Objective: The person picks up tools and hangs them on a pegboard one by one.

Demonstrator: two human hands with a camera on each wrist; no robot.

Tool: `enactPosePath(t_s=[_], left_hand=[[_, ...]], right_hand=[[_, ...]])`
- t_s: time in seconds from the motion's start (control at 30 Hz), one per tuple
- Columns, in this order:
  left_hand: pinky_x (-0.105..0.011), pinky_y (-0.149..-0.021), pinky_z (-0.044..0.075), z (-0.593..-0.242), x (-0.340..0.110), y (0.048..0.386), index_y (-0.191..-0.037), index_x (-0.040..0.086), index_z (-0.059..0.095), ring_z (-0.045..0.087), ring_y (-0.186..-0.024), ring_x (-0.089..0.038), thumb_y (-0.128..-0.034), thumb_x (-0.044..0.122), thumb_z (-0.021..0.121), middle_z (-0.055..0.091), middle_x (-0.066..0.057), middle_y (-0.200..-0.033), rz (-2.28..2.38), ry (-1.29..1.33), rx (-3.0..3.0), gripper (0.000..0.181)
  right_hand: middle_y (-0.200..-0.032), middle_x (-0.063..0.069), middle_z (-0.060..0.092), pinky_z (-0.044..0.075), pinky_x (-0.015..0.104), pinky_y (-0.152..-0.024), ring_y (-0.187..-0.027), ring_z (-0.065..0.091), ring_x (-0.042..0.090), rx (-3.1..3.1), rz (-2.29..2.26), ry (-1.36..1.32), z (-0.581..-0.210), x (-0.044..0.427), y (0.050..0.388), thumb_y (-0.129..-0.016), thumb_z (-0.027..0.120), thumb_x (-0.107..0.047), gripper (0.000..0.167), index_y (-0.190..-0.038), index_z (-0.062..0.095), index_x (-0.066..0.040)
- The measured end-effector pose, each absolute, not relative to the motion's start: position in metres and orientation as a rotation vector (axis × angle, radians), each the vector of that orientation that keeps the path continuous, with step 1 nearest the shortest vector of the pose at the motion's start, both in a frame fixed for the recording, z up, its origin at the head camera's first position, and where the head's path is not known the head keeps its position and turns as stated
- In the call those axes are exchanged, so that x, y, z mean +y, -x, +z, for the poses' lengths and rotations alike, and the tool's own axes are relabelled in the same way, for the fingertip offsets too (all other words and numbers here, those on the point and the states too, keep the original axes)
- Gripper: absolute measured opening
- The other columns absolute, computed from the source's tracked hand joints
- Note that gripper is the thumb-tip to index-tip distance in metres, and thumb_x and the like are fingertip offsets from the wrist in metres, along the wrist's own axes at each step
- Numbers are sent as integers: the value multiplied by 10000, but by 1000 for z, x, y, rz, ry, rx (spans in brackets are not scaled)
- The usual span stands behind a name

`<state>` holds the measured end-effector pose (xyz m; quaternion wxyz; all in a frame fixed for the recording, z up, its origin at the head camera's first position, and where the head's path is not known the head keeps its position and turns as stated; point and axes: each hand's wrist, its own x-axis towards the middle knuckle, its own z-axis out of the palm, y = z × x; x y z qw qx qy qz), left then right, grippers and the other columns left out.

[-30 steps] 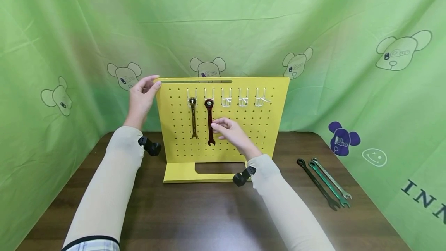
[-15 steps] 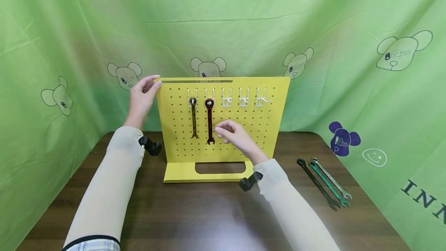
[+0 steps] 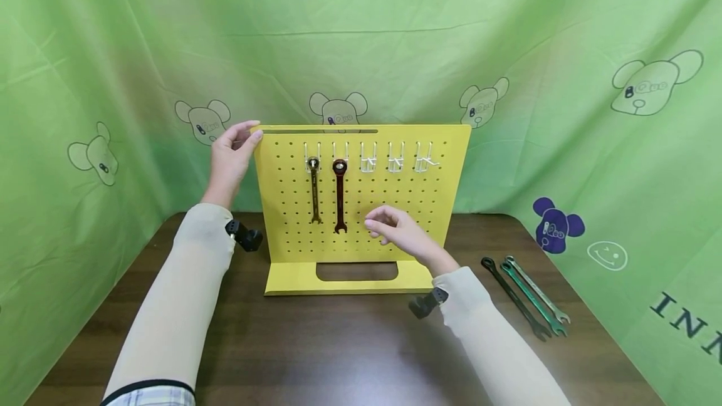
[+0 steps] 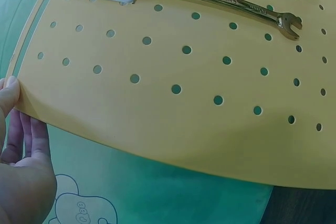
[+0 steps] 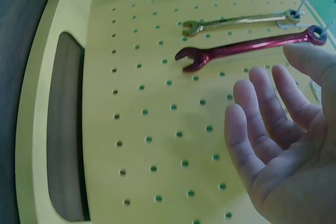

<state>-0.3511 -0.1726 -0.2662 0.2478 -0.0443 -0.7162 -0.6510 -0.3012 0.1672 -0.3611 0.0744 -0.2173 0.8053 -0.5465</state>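
Right hand near a glossy dark-red wrench, forked end down.

The dark brown table is bearing a yellow pegboard toward its far side — and over on the right, three wrenches are lying close together.

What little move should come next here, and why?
I'd probably move the empty right hand toward the dark wrench on the table, since the gold wrench and red wrench hang on the yellow pegboard while three white hooks beside them hold nothing.
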Motion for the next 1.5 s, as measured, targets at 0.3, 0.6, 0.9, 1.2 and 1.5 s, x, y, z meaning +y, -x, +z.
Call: enactPosePath(t_s=[0.3,0.6,0.9,1.2,1.5], left_hand=[[-249,-857,472,-266,-173,351,-1259,136,690,529,-972,-106,-957,258,704,587,24,-1060,-1779,122,-1949,326],[-249,-854,465,-268,-173,350,-1251,147,696,529,-969,-102,-955,266,707,587,28,-1059,-1773,115,-1953,319],[-249,-859,468,-268,-173,349,-1246,152,697,534,-965,-104,-955,263,707,588,23,-1059,-1780,112,-1955,312],[-255,-859,467,-267,-171,348,-1267,127,684,526,-973,-108,-958,261,703,586,20,-1066,-1778,122,-1959,338],[-275,-874,463,-265,-172,347,-1271,139,681,515,-975,-108,-958,272,703,573,21,-1067,-1784,119,-1967,341]], right_hand=[[-1081,221,632,548,370,-787,-963,614,339,2445,-1557,646,-373,199,294,-1016,610,-240,381,-1237,562,67],[-1095,180,637,533,389,-807,-973,607,324,2483,-1491,556,-384,235,285,-1023,602,-270,408,-1253,548,63],[-1070,183,636,557,399,-794,-946,622,308,2502,-1496,451,-400,278,271,-1012,625,-256,421,-1243,544,87],[-1085,248,649,579,402,-788,-925,658,303,2517,-1494,385,-410,333,251,-1019,606,-204,423,-1274,525,124],[-1047,147,660,565,309,-723,-846,633,185,2561,-1481,278,-421,378,228,-1042,549,-154,413,-1295,492,168]])
